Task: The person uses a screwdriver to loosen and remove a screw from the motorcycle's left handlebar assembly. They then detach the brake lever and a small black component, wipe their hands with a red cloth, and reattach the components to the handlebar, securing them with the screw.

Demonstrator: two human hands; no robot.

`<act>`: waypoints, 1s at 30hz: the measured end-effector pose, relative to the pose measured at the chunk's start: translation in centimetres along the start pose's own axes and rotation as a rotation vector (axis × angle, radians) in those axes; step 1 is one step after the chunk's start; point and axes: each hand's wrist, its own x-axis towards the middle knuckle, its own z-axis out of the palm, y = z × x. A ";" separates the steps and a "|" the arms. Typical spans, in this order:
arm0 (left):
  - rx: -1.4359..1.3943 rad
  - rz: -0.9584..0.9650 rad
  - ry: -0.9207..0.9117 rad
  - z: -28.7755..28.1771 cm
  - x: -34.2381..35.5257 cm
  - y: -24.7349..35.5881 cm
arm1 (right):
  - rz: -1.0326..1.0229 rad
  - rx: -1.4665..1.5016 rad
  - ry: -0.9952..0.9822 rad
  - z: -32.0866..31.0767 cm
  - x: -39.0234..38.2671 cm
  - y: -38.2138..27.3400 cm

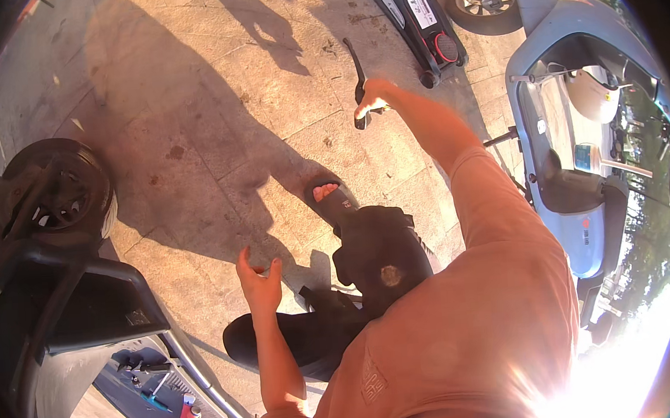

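Note:
My right hand (376,99), arm stretched out ahead, is closed around one end of a black brake lever (358,69). Its long curved blade points away from me over the pavement, while my fingers cover part of its thicker end. My left hand (261,286) is raised in front of my bent leg, thumb and fingers apart, with nothing in it. Below and to the left of that hand is a dark scooter (97,299), seen with its wheel (62,193) and footboard.
A black floor jack (417,17) with a red round pad lies at the far right. On the right stands a blue scooter (527,129) bearing a white helmet (593,96). A teal-handled tool (156,400) and a red container (188,413) rest on the dark scooter's footboard.

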 end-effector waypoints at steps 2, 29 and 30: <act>-0.004 -0.137 -0.007 -0.1 -0.7 -2.8 | 0.133 -0.093 -0.072 1.4 2.5 2.8; 0.327 1.065 0.314 -13.6 -20.9 15.1 | -0.816 -0.445 0.184 -0.4 -11.9 -21.4; 0.324 1.167 0.348 -14.3 -23.4 16.3 | -0.898 -0.457 0.187 0.4 -14.0 -24.1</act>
